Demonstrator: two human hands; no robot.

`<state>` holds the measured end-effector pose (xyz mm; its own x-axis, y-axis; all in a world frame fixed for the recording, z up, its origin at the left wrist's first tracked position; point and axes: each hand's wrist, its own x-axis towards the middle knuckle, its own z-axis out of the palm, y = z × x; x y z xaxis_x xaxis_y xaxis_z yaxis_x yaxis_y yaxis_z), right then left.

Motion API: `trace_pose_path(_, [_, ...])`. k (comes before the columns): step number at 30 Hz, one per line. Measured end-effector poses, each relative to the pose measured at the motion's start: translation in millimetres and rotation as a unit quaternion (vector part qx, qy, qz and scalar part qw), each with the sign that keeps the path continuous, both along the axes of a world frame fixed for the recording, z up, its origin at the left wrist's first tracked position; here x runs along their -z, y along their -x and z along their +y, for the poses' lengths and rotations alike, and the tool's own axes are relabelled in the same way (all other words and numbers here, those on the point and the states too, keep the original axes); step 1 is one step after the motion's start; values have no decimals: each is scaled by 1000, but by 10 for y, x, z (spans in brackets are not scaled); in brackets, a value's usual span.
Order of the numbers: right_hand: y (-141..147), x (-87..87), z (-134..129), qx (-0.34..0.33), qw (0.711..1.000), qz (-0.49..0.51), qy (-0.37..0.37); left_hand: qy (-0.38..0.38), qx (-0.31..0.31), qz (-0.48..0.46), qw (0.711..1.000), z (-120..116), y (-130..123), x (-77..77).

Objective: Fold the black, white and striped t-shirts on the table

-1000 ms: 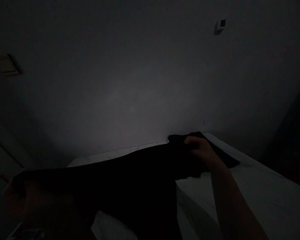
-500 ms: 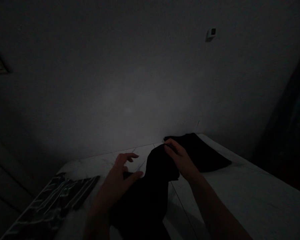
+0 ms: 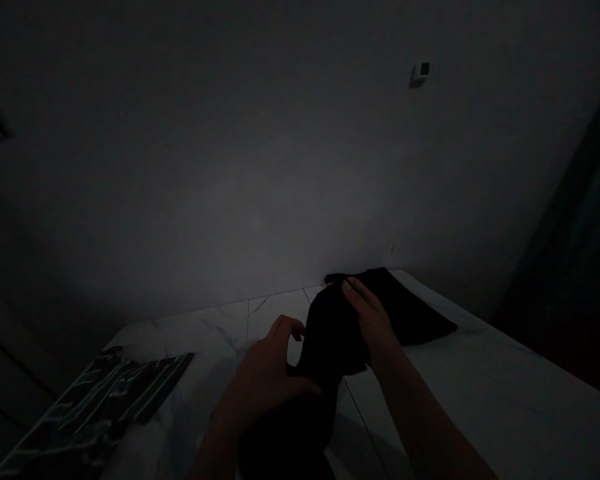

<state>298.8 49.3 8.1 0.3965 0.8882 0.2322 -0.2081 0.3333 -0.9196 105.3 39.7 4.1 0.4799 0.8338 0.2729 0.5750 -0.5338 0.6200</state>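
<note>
A black piece of clothing (image 3: 300, 427), too dark to make out its kind, hangs raised in front of me over the marble-patterned surface. My right hand (image 3: 373, 317) is closed on its upper edge, thumb on the near side and fingers partly hidden behind the cloth. My left hand (image 3: 267, 367) is at its left edge, fingers curved and thumb apart in a wide C shape. That thumb lies over the dark cloth, and the fingertips come close to its edge. Behind my right hand, another black garment (image 3: 410, 307) lies flat.
A dark striped garment (image 3: 125, 393) lies at the left of the white marble-patterned surface (image 3: 480, 400). A grey wall (image 3: 255, 167) rises behind, with a small white box (image 3: 422, 71) fixed on it. Dark curtain-like fabric (image 3: 575, 227) hangs at the right. The room is very dim.
My left hand has moved right and slightly down, closer to the black clothing. My right hand has shifted a little right, still gripping the upper edge. The view has tilted slightly.
</note>
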Motion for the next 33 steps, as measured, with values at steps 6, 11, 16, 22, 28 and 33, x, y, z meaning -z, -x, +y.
trace_pose_path(6, [10, -111, -126, -50, 999, 15, 8, -36, 1, -102, 994, 80, -62, 59])
trace_pose_path(11, [-186, -71, -3, 5, 995, -100, -20, -76, -73, -224, 969, 128, 157, -58])
trace_pose_path(16, [-172, 5, 80, 18, 947, -320, -35, -131, -86, -250, 956, 117, 191, -114])
trace_pose_path(22, [147, -24, -130, -185, 917, -330, -126, -158, -65, -225, 959, 83, 92, -65])
trace_pose_path(28, [254, 49, -100, -215, 932, -289, -50, -138, -108, -217, 960, 38, 198, -122])
trace_pose_path(33, [194, -23, -125, -131, 949, -279, -65, -76, -72, -195, 975, 52, 271, -142])
